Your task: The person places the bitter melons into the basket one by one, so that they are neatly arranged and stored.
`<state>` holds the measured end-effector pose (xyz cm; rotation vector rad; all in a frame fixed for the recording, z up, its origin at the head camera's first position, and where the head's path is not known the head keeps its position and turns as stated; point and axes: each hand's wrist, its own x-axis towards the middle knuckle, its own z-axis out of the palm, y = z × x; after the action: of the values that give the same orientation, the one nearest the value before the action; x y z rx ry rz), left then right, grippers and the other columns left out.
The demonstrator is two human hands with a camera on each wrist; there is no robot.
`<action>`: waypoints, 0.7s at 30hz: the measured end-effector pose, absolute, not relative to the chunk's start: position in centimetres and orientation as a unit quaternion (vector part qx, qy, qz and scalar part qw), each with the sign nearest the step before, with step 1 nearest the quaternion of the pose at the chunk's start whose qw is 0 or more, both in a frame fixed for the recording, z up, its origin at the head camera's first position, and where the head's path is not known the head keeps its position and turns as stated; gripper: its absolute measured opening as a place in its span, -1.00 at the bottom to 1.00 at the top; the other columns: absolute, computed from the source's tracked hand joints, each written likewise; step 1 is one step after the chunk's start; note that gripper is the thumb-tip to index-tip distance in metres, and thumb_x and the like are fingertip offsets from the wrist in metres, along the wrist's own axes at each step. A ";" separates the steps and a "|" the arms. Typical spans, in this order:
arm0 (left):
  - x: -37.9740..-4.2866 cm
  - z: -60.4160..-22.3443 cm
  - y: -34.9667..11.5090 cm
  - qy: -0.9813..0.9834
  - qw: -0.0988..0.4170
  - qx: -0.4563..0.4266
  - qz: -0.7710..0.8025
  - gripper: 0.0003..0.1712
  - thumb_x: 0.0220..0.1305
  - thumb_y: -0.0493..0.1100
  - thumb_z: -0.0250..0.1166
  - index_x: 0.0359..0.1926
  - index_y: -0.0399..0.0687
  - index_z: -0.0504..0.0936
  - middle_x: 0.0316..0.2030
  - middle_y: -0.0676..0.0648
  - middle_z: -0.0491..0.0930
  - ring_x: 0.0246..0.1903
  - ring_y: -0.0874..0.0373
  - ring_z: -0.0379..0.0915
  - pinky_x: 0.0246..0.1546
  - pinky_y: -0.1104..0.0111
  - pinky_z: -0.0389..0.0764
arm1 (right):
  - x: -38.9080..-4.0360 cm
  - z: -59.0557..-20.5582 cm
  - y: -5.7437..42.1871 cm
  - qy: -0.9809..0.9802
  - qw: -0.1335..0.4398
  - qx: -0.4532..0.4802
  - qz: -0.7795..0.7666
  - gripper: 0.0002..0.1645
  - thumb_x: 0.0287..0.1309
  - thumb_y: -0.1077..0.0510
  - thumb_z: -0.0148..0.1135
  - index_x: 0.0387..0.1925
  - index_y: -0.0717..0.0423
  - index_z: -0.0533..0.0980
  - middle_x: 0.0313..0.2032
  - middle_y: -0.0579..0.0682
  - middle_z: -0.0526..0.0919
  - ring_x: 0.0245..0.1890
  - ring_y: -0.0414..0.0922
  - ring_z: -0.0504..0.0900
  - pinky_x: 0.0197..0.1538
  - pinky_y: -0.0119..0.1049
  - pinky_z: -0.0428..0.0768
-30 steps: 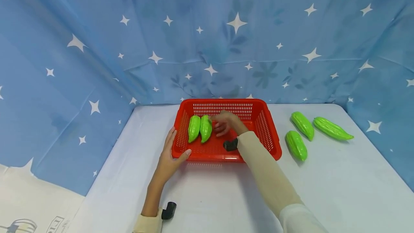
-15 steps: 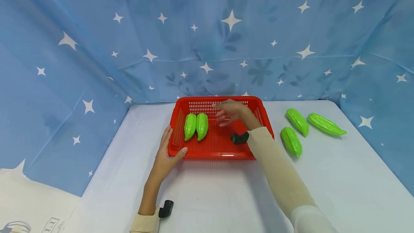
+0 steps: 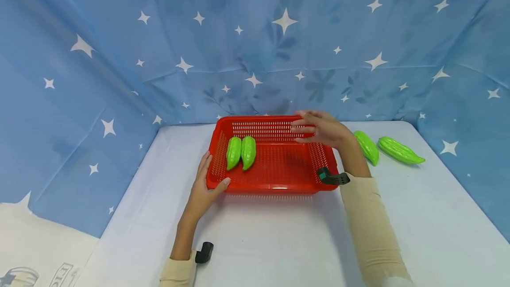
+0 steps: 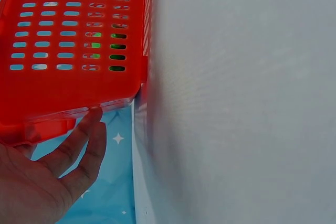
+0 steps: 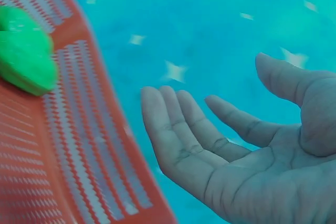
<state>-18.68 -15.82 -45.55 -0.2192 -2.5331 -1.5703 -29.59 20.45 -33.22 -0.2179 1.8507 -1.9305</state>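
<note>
The red basket [image 3: 275, 185] sits on the white table [image 3: 279, 242], in front of the blue star-print backdrop [image 3: 255, 34]. Two green bitter gourds [image 3: 241, 152] lie side by side inside the basket, against its left wall. The left hand [image 3: 204, 188] rests at the basket's near-left corner, fingers straight along the outer wall and thumb on the near rim; the left wrist view shows the fingertips [image 4: 92, 124] touching the underside of the rim. The right hand [image 3: 322, 128] hovers over the basket's far-right corner, fingers spread and relaxed, holding nothing; the right wrist view shows its bare palm. Two more gourds [image 3: 398, 150] lie on the table to the right of the basket, one partly hidden behind the right hand's wrist.
</note>
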 end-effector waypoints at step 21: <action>-18.6 -45.4 -15.8 -0.842 0.073 -0.072 -0.530 0.07 0.14 0.17 0.38 0.54 0.21 -0.03 0.53 0.23 -0.14 0.51 0.04 -0.08 0.17 -0.02 0.50 | -19.2 -41.3 36.0 0.685 -0.048 0.108 -0.719 -0.64 0.27 -0.02 0.26 0.04 -0.15 0.39 -0.24 -0.39 0.64 -0.22 -0.44 0.60 -0.34 -0.52 0.67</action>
<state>-18.65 -15.77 -45.35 -0.2156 -2.5276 -1.5911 -19.23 35.99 -41.31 0.3513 2.2211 -2.3291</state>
